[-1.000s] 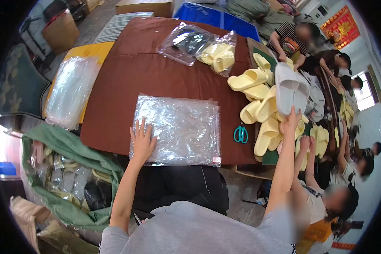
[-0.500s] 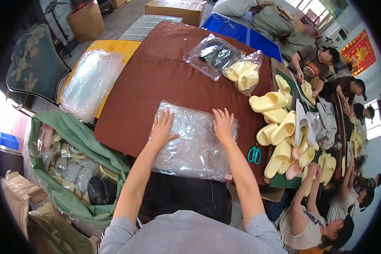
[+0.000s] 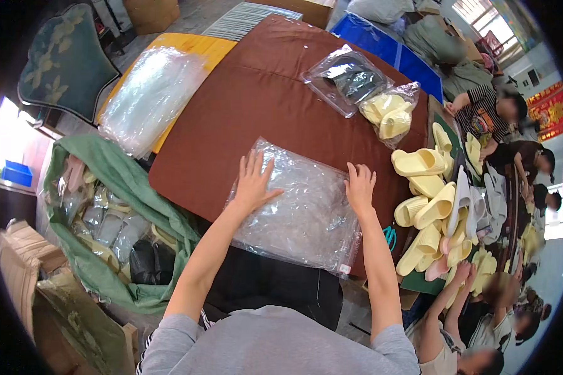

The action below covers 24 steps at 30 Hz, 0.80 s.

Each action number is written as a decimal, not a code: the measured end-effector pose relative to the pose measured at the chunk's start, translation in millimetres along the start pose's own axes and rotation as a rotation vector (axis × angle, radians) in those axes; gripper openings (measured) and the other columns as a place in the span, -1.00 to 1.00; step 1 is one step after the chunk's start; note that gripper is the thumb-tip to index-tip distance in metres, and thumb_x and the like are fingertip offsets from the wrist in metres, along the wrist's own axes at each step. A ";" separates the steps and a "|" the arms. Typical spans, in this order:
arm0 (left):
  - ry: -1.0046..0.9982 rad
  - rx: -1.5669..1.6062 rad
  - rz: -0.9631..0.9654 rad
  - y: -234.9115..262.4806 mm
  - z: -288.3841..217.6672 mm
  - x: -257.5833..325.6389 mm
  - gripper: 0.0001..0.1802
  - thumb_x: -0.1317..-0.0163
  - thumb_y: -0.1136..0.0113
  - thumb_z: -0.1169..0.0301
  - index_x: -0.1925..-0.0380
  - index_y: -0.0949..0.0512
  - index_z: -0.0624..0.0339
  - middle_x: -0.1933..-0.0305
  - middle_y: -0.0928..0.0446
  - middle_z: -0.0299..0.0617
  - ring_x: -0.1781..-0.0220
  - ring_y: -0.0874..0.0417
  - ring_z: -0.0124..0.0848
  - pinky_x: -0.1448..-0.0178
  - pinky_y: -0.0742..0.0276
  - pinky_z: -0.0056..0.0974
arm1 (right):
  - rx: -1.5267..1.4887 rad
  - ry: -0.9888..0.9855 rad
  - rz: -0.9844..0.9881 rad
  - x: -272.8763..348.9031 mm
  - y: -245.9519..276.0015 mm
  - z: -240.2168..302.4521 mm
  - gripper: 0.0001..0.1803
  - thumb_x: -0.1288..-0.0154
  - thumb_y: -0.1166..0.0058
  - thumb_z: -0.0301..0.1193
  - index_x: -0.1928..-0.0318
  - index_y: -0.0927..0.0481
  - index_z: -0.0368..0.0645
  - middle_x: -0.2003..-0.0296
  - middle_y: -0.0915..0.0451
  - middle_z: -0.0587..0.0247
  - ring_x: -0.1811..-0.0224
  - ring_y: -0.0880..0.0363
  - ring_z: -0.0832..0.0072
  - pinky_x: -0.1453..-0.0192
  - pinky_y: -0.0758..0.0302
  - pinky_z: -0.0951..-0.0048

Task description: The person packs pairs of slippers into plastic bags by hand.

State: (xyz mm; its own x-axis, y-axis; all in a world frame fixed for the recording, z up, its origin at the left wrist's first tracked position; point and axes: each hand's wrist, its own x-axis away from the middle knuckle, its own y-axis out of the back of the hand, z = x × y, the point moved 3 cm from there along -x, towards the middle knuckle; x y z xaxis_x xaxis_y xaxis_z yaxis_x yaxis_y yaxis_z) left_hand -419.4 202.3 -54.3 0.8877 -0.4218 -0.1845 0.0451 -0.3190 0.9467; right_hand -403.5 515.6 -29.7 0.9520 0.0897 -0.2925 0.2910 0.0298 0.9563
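Observation:
A stack of clear plastic bags (image 3: 297, 215) lies flat at the near edge of the brown-covered table (image 3: 231, 106). My left hand (image 3: 254, 181) rests on its left part, palm down with the fingers spread. Over the stack's right edge lies my right hand (image 3: 360, 187), its fingers also stretched out and apart. Neither hand grips anything. Teal-handled scissors (image 3: 389, 237) sit just right of my right forearm, which partly hides them. Farther right is a heap of pale yellow slippers (image 3: 435, 203), with grey and pink ones among them.
Bagged black slippers (image 3: 355, 78) and bagged yellow slippers (image 3: 391, 115) lie at the table's far right. More clear bags (image 3: 153, 94) cover a yellow board at left. A green sack (image 3: 100, 147) of bagged slippers stands at near left. Several people work along the right side.
The view has shifted, so the table and surroundings sit a little differently. Both hands stay flat on the bags. My right forearm now covers part of the scissors.

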 end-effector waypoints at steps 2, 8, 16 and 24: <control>-0.056 -0.008 -0.031 4.8 -3.3 0.8 -0.13 -0.25 -0.12 -0.14 -0.38 -0.26 0.24 -0.52 -0.08 0.15 -0.59 0.04 0.03 -0.58 0.22 0.23 | -0.125 0.083 -0.007 1.1 18.9 30.2 -0.50 -0.19 -0.19 -0.43 -0.18 -0.47 -0.09 -0.10 -0.44 0.10 -0.28 -0.33 0.10 -0.40 -0.18 -0.14; -0.024 -0.027 0.033 -23.1 -0.1 -14.0 -0.02 -0.22 -0.13 -0.19 -0.46 -0.11 0.20 -0.56 -0.01 0.08 -0.61 0.08 -0.04 -0.61 0.27 0.12 | -0.212 -0.065 0.333 52.4 -14.0 63.0 -0.10 -0.15 -0.15 0.22 -0.48 -0.19 0.36 -0.56 0.15 0.07 -0.59 0.29 -0.08 -0.48 0.30 -0.40; 0.176 0.008 0.152 -10.1 22.5 -13.0 0.32 0.09 -0.23 -0.43 -0.50 0.01 0.20 -0.60 0.14 0.04 -0.64 0.23 -0.11 -0.61 0.37 0.15 | -0.226 -0.090 0.352 66.7 -34.8 48.9 -0.03 -0.15 -0.08 0.30 -0.51 -0.11 0.30 -0.56 0.20 0.01 -0.59 0.32 -0.12 -0.49 0.38 -0.38; 0.232 0.087 -0.033 29.6 11.4 83.5 -0.07 -0.13 -0.31 -0.03 -0.43 -0.19 0.08 -0.56 0.12 0.21 -0.58 0.12 0.17 -0.51 0.16 0.34 | -0.166 -0.020 0.333 63.6 3.8 28.5 -0.12 -0.19 -0.18 0.12 -0.47 -0.22 0.16 -0.53 0.09 -0.02 -0.56 0.14 -0.06 -0.48 0.26 -0.36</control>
State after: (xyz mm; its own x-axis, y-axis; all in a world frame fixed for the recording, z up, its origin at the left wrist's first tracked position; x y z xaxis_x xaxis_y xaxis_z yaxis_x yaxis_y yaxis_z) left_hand -349.1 148.1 -44.7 0.9683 -0.2069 -0.1402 0.0456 -0.4055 0.9130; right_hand -339.1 493.0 -44.6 0.9941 0.1026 0.0361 -0.0526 0.1633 0.9852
